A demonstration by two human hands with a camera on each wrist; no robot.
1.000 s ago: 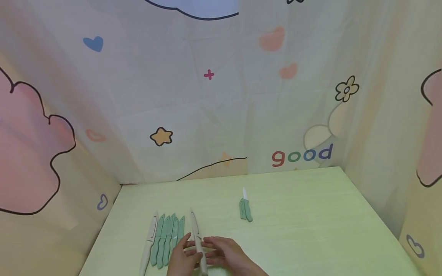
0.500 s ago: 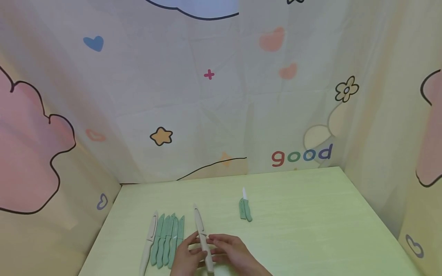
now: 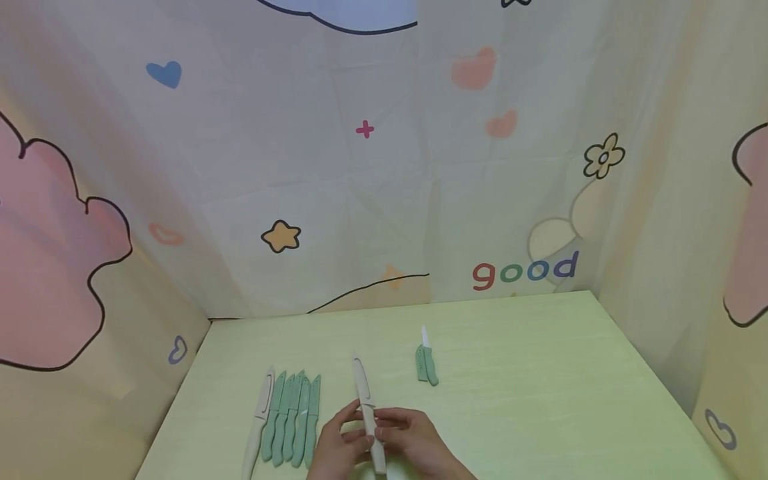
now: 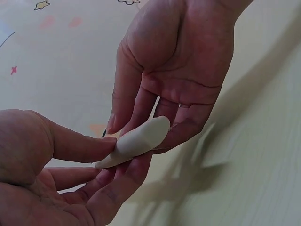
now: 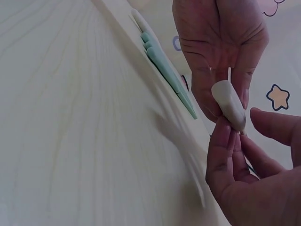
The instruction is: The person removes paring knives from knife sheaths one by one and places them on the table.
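1. Centrally, head view: long cream-white knife (image 3: 363, 387), apparently sheathed, held above pale green wood-grain table (image 3: 528, 387). Left hand (image 3: 339, 443) pinches its handle; right hand (image 3: 417, 440) hovers half-curled alongside. Row of five slim green knives (image 3: 296, 400) lies near left hand, second cream-white knife (image 3: 263, 407) beyond it; a leftward swing could knock them. Small green-handled knife with white blade (image 3: 430, 367) lies farther off, right.
2. Left wrist view: left thumb and fingers carry the handle; loosened pinch could drop it.
3. Right wrist view: right fingertips seem to touch handle, thumb apart; weak support if it rolls.
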